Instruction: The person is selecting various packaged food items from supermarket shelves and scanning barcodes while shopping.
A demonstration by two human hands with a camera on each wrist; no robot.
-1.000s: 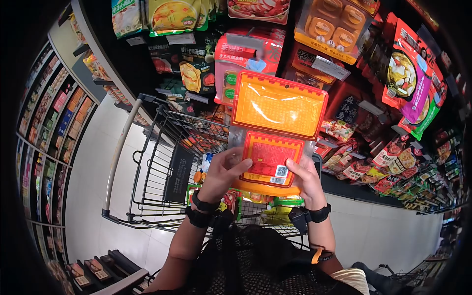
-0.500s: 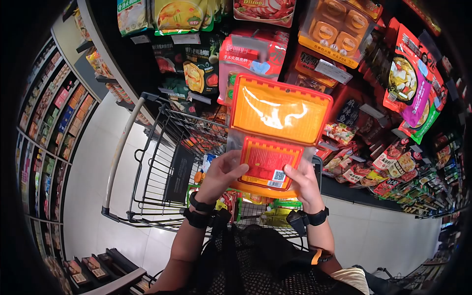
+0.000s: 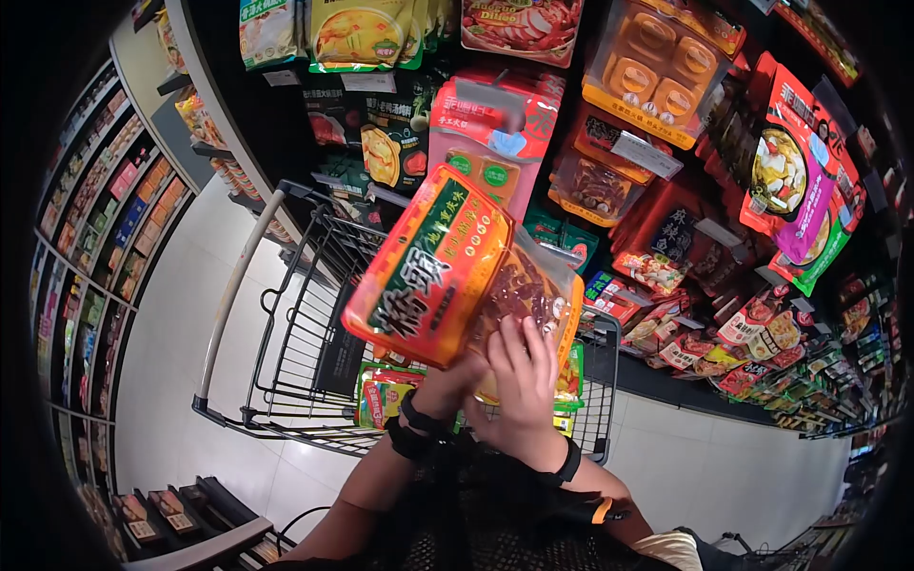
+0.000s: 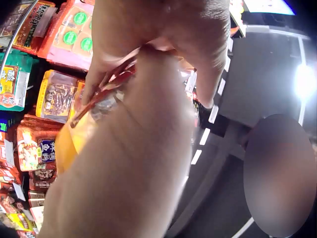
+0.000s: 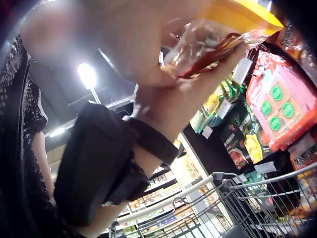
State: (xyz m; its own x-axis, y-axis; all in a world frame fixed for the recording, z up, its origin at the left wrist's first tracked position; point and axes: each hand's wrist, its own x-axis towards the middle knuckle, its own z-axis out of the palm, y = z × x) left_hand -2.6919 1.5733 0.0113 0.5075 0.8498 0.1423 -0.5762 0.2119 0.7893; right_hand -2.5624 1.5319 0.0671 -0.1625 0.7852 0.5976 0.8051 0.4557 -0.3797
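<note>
A red and orange food packet (image 3: 433,271) with large black characters and a clear window showing dark red contents is tilted up to the left above the shopping cart. My left hand (image 3: 455,379) grips its lower edge, partly hidden behind my right hand. My right hand (image 3: 522,390) lies across the lower front, its fingers (image 3: 521,347) extended over the clear window. In the left wrist view my left hand (image 4: 161,25) is curled over the packet's red edge. In the right wrist view the packet's yellow edge (image 5: 242,15) sticks out beyond my blurred right hand.
The wire shopping cart (image 3: 286,324) stands before me with several bags inside, one a green-edged packet (image 3: 386,395). Hanging packets fill the dark shelf behind, among them a pink one (image 3: 490,133) and an orange tray pack (image 3: 657,67). Another stocked shelf (image 3: 95,276) runs along the left.
The packet has been turned from its printed back to its front and has shifted left and tilted. My right hand has moved left across it, and my two hands are now close together.
</note>
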